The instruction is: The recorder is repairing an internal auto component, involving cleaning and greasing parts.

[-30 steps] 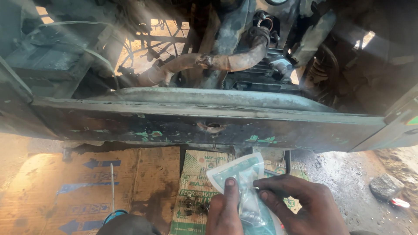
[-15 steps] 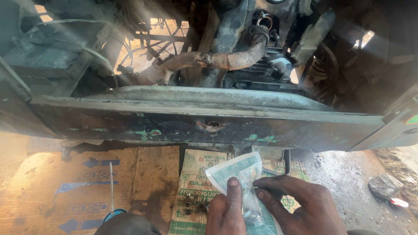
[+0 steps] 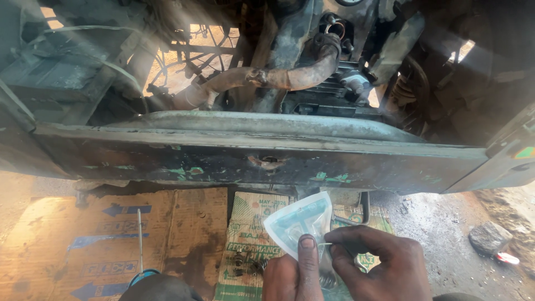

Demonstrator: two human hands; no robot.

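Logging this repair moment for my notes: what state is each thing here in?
Clear plastic packet: pinched by both hands, upright, looks sealed.
Left hand: thumb pressed on the packet.
Right hand: fingers pinching the packet's edge.
Exhaust pipe: rusty, mounted.
Metal frame rail: grimy, paint chipped.
Cardboard sheets: flattened, oil-stained.
Screwdriver: lying on the cardboard.

Left grip (image 3: 292, 273) bare, grimy; right grip (image 3: 379, 267) likewise; no sleeves visible.

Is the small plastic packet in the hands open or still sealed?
Cannot tell. The clear plastic packet is pinched between the left hand and right hand; its mouth is hidden by fingers.
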